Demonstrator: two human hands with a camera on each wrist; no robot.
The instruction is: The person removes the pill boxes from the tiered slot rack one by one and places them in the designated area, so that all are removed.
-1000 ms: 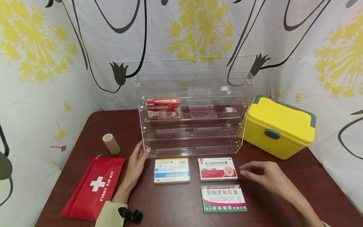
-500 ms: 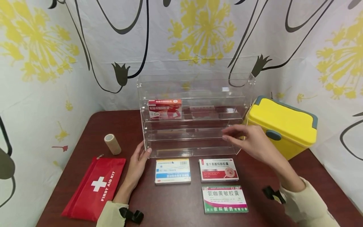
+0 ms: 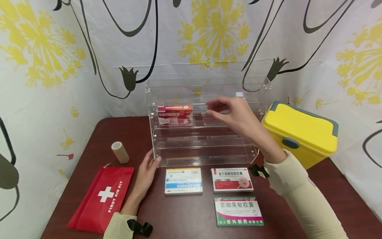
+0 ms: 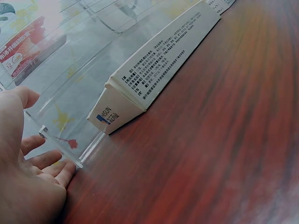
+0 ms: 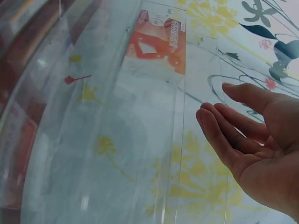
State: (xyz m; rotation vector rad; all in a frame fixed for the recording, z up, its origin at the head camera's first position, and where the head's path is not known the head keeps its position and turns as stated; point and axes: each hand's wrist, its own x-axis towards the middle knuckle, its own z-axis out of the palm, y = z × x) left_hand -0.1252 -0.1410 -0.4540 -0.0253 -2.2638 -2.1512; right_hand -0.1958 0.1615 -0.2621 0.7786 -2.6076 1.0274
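My left hand [image 3: 147, 170] grips the lower left corner of a clear acrylic display rack [image 3: 206, 161], thumb and fingers either side of its side panel [image 4: 60, 147]. In front of the rack's second tier, my right hand [image 3: 231, 113] is raised with nothing in it. Its loosely bent fingers stand apart from the thumb in the right wrist view. A red and white medicine box [image 3: 175, 116] stands on that tier, left of the right hand. Flat on the table lie a blue and white medicine box [image 3: 183, 181], a red and white capsule box [image 3: 232, 179] and a green and pink capsule box [image 3: 239, 211].
A red first aid pouch [image 3: 102, 199] lies at the table's left, with a beige bandage roll [image 3: 120, 152] upright behind it. To the right of the rack stands a yellow case [image 3: 301, 132] with a grey handle. Patterned white cloth [image 3: 185, 39] hangs behind.
My right hand has risen from beside the red and white capsule box, up and to the left, to the rack's second tier. My left hand has stayed at the rack's corner.
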